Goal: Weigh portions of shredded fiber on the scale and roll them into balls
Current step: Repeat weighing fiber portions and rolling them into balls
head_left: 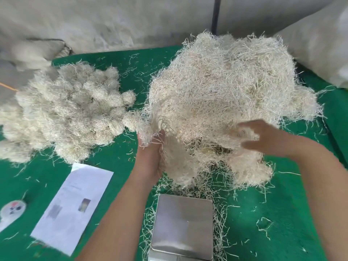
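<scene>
While the left hand [150, 153] cups loose fiber [226, 95], the right hand [263, 140] spreads into it.

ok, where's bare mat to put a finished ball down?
Barest: green mat right of the scale, only stray strands. Also the strip between paper sheet and ball pile. Crowded: around the loose fiber heap, where both hands work.

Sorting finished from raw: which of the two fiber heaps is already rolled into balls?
The left heap, beside the white paper sheet: it shows distinct rounded clumps. The taller right heap, where both hands are working, is loose tangled strands.
</scene>
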Tool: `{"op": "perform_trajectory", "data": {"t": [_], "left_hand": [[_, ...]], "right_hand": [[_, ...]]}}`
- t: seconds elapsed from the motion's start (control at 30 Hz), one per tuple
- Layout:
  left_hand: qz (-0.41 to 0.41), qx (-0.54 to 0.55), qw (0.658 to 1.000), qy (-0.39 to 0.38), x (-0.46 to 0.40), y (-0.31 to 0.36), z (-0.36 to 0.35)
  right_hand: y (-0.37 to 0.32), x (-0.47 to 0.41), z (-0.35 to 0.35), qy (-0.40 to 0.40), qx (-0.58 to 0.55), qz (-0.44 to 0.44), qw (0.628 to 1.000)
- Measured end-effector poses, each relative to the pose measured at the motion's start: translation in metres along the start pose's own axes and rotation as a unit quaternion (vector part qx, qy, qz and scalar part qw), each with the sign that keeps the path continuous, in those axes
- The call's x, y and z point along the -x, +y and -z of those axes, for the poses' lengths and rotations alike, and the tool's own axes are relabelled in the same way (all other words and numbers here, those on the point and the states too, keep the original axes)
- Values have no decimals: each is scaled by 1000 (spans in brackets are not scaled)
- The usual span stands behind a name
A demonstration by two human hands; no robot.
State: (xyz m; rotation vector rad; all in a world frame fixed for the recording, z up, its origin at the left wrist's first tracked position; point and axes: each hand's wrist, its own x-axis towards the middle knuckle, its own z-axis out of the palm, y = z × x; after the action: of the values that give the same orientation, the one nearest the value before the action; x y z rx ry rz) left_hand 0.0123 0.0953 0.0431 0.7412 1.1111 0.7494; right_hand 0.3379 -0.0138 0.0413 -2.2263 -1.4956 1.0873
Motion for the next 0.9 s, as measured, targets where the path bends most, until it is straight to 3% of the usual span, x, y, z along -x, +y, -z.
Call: {"op": "perform_trajectory", "data": {"t": [0.07,0.1,0.13,0.23,0.3,0.37,0.43,0.5,0.57,0.63,0.73,0.8,0.83,0.9], "left_hand": [[24,83,996,-5,16,-3,-10],[28,109,994,4,23,-6,-13],[35,121,992,15,27,-12,-18],[61,105,992,26,43,-40,-31],[63,116,991,-16,54,-69,-36],[40,128,989,-61,65,-85,-33],[22,62,991,-116,69,-95,-13],[45,-76,994,-67,66,-103,16],[33,-190,980,57,65,-111,40],[-3,-203,974,105,74,-115,58],[6,-134,991,21,93,-120,68],[22,-170,984,-38,103,-127,69],[25,-192,981,-24,105,-132,70],[10,-202,978,43,104,-136,74]], "right_hand": [[-14,21,7,172,-77,10,982],[-25,33,1,229,-106,27,967],[-39,46,-12,237,-141,53,960],[-84,78,-79,44,-277,142,949],[-99,83,-126,-46,-356,186,915],[-103,82,-158,-20,-421,140,896],[-100,82,-175,26,-461,72,884],[-94,86,-185,25,-485,54,873],[-93,92,-192,11,-451,60,891],[-92,93,-205,31,-398,68,914],[-89,85,-236,38,-349,31,936],[-84,79,-255,76,-169,-9,983],[-81,80,-259,104,-96,-29,990],[-76,85,-257,112,-106,-34,987]]}}
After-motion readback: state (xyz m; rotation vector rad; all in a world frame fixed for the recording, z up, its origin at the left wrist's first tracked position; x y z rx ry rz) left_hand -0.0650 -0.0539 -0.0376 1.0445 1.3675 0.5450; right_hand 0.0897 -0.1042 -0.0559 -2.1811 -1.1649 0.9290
